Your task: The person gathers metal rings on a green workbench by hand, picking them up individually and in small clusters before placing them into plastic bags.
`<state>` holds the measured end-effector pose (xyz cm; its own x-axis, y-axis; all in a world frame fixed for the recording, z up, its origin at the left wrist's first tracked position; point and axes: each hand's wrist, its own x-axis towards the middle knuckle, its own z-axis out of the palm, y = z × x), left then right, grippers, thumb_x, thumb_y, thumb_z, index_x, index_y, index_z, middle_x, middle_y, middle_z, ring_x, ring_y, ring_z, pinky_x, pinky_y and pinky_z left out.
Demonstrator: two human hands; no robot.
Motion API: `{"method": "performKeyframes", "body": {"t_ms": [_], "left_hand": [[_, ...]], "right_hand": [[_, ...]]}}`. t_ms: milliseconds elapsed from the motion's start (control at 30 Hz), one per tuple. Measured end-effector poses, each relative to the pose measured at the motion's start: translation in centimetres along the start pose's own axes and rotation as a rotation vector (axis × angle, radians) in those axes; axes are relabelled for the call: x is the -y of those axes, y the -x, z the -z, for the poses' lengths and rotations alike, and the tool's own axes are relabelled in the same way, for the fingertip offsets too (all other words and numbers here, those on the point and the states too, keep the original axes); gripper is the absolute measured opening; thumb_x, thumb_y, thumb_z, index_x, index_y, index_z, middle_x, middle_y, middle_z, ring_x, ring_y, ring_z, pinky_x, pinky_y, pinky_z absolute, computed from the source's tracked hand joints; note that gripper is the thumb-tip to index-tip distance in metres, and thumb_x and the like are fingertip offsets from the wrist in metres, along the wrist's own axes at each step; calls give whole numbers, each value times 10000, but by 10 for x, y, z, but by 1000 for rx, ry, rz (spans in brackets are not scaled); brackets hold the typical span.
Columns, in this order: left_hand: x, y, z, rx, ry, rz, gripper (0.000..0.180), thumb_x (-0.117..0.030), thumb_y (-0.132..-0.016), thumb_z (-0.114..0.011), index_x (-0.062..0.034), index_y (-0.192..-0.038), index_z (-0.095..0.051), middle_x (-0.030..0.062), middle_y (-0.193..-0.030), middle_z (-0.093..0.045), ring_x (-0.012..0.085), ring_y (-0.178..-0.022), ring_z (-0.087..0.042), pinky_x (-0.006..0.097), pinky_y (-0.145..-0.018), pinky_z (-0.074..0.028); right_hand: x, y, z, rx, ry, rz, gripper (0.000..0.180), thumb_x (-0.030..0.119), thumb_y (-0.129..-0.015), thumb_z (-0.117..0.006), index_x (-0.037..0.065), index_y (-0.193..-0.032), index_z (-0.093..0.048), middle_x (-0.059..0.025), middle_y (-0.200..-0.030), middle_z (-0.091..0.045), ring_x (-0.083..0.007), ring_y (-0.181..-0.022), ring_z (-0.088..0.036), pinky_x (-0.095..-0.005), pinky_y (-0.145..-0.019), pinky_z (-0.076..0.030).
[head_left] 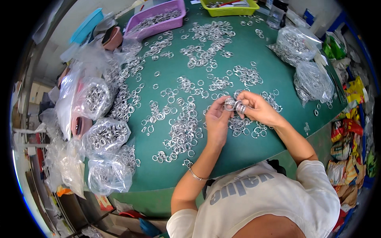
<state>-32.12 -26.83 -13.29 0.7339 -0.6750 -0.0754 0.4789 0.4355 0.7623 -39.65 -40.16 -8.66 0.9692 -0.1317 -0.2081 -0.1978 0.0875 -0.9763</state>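
Over the table's near middle, my left hand [216, 119] pinches a small stack of silver metal rings [229, 103] between thumb and fingers. Close beside it, my right hand [258, 109] has its fingers closed on another few metal rings [240, 107]. The two groups almost meet; whether they touch, I cannot tell. Loose rings [239, 126] lie under and around both hands. A larger heap of rings [183, 133] spreads left of my left forearm, and a further pile [248, 75] lies just beyond my right hand. A thin bracelet circles my left wrist.
Clear plastic bags of rings [107, 135] line the left edge of the green table [166, 180]. More bags [313, 81] stand at the right. At the back are a purple basket [174, 24] holding rings, a yellow-green basket [230, 11] and a clear bottle [276, 18].
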Motion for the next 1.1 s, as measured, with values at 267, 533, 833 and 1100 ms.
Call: {"method": "performKeyframes", "body": {"t_ms": [267,533,833,1100], "left_hand": [[14,0,0,-187,-85,21,198,-57,-860,-546,18,-1041,-517,20,-836,-551,67,-655,-471,203,-592,-402],[19,-2,0,-448,-95,-178,242,-11,-842,-512,30,-1078,-477,38,-844,-540,76,-668,-478,214,-604,-405],[38,-8,-1,-474,-134,-127,245,-69,-861,-535,26,-1083,-492,17,-803,-536,62,-665,-461,207,-576,-392],[43,-7,-1,-428,-54,-140,269,-41,-835,-520,16,-1094,-475,74,-875,-527,119,-730,-487,251,-645,-423]], "right_hand": [[3,-1,2,-51,-55,-94,80,81,-848,-517,70,-928,-510,9,-583,-488,-34,-450,-342,-189,-402,-248],[86,-56,-36,434,960,233,97,32,-663,-621,20,-755,-592,-53,-499,-412,-142,-461,-424,-289,-470,-346],[154,-271,-219,361,877,722,200,185,-728,-645,-4,-775,-598,-73,-666,-550,-155,-628,-493,-304,-592,-406],[158,-307,-283,-127,1081,680,285,249,-693,-697,5,-828,-639,-227,-890,-628,-396,-865,-606,-461,-722,-489]]}}
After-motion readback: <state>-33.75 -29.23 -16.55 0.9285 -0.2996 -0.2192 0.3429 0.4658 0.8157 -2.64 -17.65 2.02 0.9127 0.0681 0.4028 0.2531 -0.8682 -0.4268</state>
